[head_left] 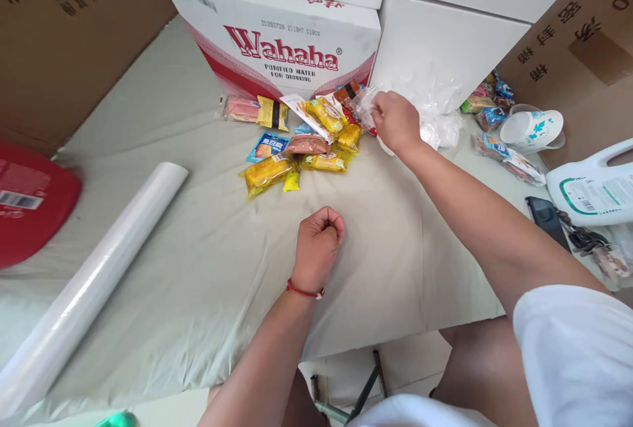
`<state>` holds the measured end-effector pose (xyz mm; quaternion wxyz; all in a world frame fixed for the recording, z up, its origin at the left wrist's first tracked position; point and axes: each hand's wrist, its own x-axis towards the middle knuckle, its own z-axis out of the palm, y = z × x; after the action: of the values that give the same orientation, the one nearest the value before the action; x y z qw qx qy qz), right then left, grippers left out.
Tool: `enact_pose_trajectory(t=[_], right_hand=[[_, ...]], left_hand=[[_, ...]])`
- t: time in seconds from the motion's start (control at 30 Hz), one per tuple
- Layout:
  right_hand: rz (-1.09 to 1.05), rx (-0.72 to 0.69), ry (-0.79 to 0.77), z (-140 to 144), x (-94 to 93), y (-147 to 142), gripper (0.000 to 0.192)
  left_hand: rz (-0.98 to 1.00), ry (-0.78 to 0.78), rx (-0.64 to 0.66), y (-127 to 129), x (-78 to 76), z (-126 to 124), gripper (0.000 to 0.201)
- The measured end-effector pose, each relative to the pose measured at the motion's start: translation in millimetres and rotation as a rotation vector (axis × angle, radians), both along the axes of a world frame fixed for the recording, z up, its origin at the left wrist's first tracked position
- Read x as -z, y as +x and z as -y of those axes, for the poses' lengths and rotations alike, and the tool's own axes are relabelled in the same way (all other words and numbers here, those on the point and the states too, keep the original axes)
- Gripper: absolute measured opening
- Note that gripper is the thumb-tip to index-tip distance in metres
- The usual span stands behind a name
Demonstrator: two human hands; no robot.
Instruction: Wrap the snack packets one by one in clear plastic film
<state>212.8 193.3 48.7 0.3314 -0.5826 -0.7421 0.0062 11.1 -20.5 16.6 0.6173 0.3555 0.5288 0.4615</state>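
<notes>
My right hand [397, 125] reaches to the back of the table, its fingers closed on a crumpled clear plastic bag [366, 107]. Just left of it lies a loose pile of wrapped snacks, among them a yellow packet [270, 173], a brown packet [307, 144] and a blue sachet [268, 147]. More clear plastic bags [442, 125] are heaped to the right of that hand. My left hand [319, 246], with a red cord at the wrist, rests on the tablecloth in front of the pile. Its fingers are curled into a loose fist, with nothing visible in them.
A Wahaha water carton [297, 45] stands behind the snacks, beside white boxes [435, 45]. A roll of plastic film [99, 282] and a red object [34, 203] lie left. Rightward are paper cups [531, 129], a white jug [593, 183], a phone [546, 219] and keys.
</notes>
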Motion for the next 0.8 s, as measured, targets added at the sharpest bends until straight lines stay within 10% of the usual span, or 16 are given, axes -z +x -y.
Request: enact_pose_trajectory(t=[0.2,0.37,0.57,0.8], right_hand=[[-0.860,0.005,-0.328,138,-21.8,9,0.021],[-1.201,0.031,-0.560,229,6.9,-3,0.026],[-1.475,-0.083,-0.613,244,18.1,-10,0.015],[-1.759,-0.115,-0.725,240,19.3,-5,0.011]], left_hand=[[0.052,0.057,0.029,8,-11.5,7,0.004],[0.044,0.089,0.070,25,-14.8,18,0.056],[0.055,0.116,0.148,42,-11.7,28,0.094],[0.338,-0.016,-0.036,44,-14.3,20,0.056]])
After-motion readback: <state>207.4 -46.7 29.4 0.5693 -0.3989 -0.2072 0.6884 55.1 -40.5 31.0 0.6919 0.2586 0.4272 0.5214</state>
